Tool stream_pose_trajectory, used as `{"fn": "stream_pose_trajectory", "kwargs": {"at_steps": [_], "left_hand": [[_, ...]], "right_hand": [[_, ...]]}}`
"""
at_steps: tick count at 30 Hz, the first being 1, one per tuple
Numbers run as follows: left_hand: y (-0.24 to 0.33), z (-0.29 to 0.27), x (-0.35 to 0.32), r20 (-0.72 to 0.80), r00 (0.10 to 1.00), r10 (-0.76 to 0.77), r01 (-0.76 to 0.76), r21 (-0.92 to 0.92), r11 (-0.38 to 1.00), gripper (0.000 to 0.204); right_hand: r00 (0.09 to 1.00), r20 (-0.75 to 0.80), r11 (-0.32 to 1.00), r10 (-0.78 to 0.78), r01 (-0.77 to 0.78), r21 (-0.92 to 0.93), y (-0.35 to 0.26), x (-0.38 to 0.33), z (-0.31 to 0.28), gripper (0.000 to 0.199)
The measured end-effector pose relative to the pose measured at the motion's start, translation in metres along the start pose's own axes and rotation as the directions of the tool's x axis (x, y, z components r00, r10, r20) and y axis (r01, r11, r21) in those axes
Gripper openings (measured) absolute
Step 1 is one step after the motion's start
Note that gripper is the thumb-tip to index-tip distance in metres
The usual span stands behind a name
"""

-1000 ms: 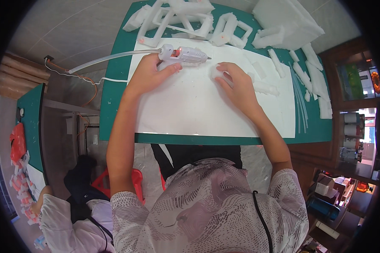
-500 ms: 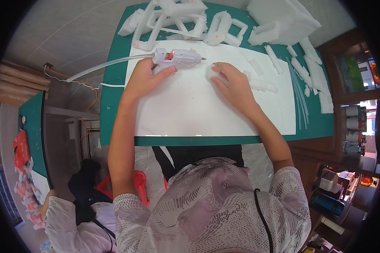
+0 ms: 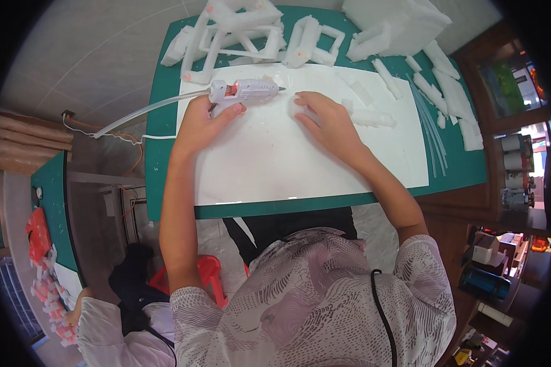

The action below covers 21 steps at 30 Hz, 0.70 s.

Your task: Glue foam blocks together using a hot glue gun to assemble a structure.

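Observation:
My left hand (image 3: 205,125) is wrapped round the handle of a white hot glue gun (image 3: 248,91). A long clear glue stick (image 3: 150,112) sticks out of its back end, and its metal tip points right toward my other hand. A piece of white foam (image 3: 297,110) is in the curled fingers of my right hand (image 3: 332,125), largely covered by them. The gun's tip is apart from this foam. Just right of that hand a white foam strip (image 3: 373,118) lies on the white board (image 3: 257,171).
White foam frames (image 3: 242,37) and a large foam block (image 3: 404,27) stand along the far side of the green table (image 3: 162,153). Foam offcuts (image 3: 431,92) and clear glue sticks (image 3: 433,131) lie at the right. At lower left a person (image 3: 119,324) sits near another table.
The whole view has shifted and tilted slightly. Both hands keep their holds, and the gap between the gun's tip and the foam looks much the same.

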<state>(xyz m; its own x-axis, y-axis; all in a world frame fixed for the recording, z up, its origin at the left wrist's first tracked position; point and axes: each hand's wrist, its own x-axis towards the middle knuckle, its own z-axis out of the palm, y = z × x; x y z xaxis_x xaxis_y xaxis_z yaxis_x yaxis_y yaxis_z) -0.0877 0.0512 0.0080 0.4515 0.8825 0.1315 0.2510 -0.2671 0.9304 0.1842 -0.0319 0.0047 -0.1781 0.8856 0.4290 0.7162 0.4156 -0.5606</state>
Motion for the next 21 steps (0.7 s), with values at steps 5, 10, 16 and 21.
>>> {"fn": "stream_pose_trajectory", "kwargs": {"at_steps": [5,10,16,21], "left_hand": [[0.003,0.004,-0.001,0.015,1.0,0.014,-0.014,-0.009,1.0,0.027],[0.006,0.003,-0.002,0.029,1.0,-0.001,0.001,-0.003,1.0,0.024],[0.003,0.003,-0.001,0.024,1.0,-0.008,0.008,-0.021,1.0,0.026],[0.003,0.001,-0.001,0.033,0.999,-0.013,0.014,-0.028,1.0,0.028]], "right_hand": [[0.999,-0.01,0.998,-0.032,0.031,-0.046,0.002,-0.004,0.0,0.028],[0.996,-0.003,0.991,-0.091,0.09,-0.097,-0.004,-0.005,-0.005,0.029],[0.994,0.052,0.992,-0.093,0.097,-0.081,-0.009,-0.007,-0.017,0.04],[0.997,0.019,0.996,-0.071,0.07,0.053,-0.017,-0.009,-0.046,0.046]]}}
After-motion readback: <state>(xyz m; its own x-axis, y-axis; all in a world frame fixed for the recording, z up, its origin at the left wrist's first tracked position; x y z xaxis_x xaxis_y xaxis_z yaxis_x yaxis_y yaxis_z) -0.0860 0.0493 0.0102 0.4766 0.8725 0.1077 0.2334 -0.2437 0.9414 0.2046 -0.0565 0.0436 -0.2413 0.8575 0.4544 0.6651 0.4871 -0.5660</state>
